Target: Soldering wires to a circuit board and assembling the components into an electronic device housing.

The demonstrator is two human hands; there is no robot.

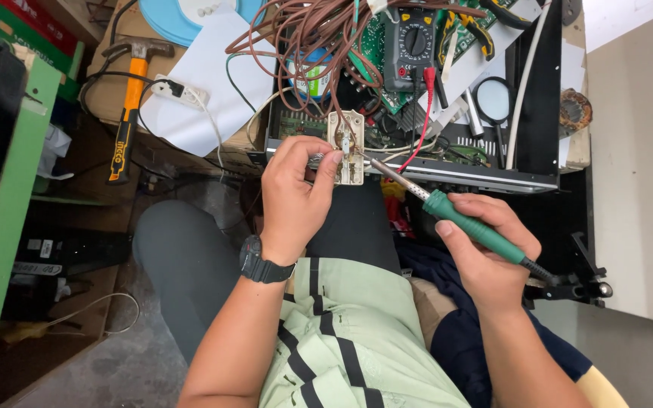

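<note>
Head view: right hand (485, 253) clasps a green-handled soldering iron (447, 215), tip aimed up-left at the beige board (347, 147) pinched by left hand (296, 196).

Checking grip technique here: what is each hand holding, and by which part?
Left hand pinches the small beige board by its left edge; right hand grips the soldering iron by its green handle.

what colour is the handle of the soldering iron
Green; the soldering iron handle sits in the right hand, clear in the head view.

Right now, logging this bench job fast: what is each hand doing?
Left hand: closed, pinching the small cream circuit board.
Right hand: closed around the green-handled soldering iron.
</note>
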